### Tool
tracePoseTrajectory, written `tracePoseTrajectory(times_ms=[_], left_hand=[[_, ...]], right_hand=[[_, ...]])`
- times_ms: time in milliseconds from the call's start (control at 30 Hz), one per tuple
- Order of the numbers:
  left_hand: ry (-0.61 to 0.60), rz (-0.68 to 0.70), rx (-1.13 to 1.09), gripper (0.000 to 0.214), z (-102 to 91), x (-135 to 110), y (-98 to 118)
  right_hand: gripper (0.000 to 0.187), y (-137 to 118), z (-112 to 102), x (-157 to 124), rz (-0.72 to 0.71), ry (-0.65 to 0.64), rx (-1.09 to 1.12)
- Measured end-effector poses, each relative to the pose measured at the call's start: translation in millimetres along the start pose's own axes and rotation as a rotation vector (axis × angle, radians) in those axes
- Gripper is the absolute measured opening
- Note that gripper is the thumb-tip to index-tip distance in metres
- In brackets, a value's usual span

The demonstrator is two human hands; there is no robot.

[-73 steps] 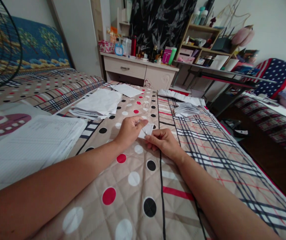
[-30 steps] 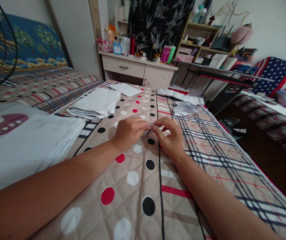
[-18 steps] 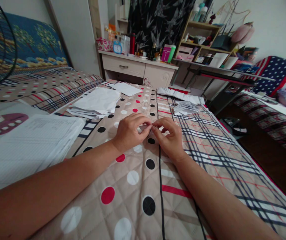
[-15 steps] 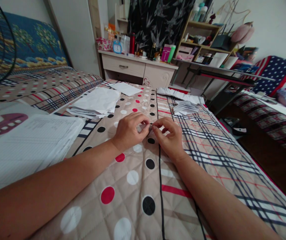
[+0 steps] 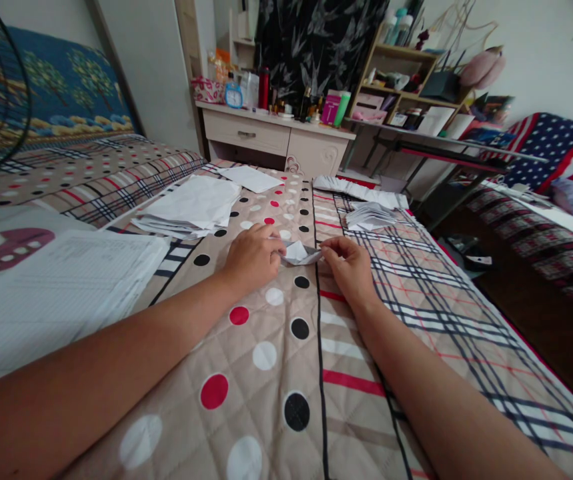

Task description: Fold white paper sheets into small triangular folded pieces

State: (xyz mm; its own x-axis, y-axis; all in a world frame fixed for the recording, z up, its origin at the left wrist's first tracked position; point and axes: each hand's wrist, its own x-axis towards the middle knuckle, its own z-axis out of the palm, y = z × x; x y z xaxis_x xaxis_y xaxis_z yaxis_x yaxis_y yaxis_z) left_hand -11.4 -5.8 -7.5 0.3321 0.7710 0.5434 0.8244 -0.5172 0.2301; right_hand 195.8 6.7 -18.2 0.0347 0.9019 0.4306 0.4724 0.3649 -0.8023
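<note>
White paper [image 5: 300,253], folded small, hangs just above the spotted quilt [image 5: 286,347] between the hands, the left hand [image 5: 253,257] pinching one end in its fingertips and the right hand [image 5: 349,263] pinching the other, so it is pulled taut and steady.

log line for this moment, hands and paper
left hand: pinching folded paper, left end | right hand: pinching its right end | surface: spotted quilt | nearby: paper stack

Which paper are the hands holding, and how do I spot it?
Look at the spotted quilt, near its middle. Between the left hand and right hand is a small folded paper. Unlike the flat sheets and far pile, it is pinched at both ends.
</note>
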Motion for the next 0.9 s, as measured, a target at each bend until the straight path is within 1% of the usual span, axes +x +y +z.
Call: tracePoseTrajectory(times_ms=[67,167,267,333,367,433,567,633,700,800,900], left_hand=[[-0.041,0.038,0.059,0.023,-2.1,-1.4,2.6],[-0.081,0.106,0.096,0.021,-3.8,-2.3,5.0],[-0.088,0.152,0.101,0.013,-3.2,-1.4,4.6],[-0.084,0.160,0.097,0.012,-2.5,-0.3,3.4],[-0.082,0.158,0.091,0.011,-2.1,0.2,2.7],[-0.075,0.144,0.071,0.010,-1.6,1.2,1.2],[-0.075,0.138,0.050,0.013,0.0,2.5,-1.9],[-0.099,0.141,0.048,0.015,1.6,3.1,-3.5],[-0.117,0.110,0.028,0.017,3.5,3.6,-5.1],[-0.084,0.021,-0.052,0.017,5.7,3.6,-7.0],[-0.049,-0.008,-0.152,0.015,5.6,3.1,-7.3]], right_hand=[[0.016,1.3,-2.0,0.1,-0.029,0.002,-0.044],[0.022,-4.5,-5.5,-2.0,-0.175,-0.002,-0.214],[0.023,-14.7,-6.9,-5.7,-0.342,-0.085,-0.376],[0.017,-19.0,-6.1,-7.8,-0.401,-0.157,-0.451],[0.013,-19.7,-5.4,-8.4,-0.408,-0.183,-0.475],[0.010,-18.6,-4.4,-8.5,-0.384,-0.208,-0.481],[0.008,-12.4,-4.4,-5.6,-0.317,-0.215,-0.403],[0.009,-10.2,-4.4,-4.0,-0.288,-0.228,-0.418],[0.012,-9.0,-3.8,-3.1,-0.246,-0.230,-0.453],[0.016,-8.8,-2.6,-2.8,-0.194,-0.174,-0.415],[0.016,-8.9,-2.7,-2.8,-0.175,-0.115,-0.327]])
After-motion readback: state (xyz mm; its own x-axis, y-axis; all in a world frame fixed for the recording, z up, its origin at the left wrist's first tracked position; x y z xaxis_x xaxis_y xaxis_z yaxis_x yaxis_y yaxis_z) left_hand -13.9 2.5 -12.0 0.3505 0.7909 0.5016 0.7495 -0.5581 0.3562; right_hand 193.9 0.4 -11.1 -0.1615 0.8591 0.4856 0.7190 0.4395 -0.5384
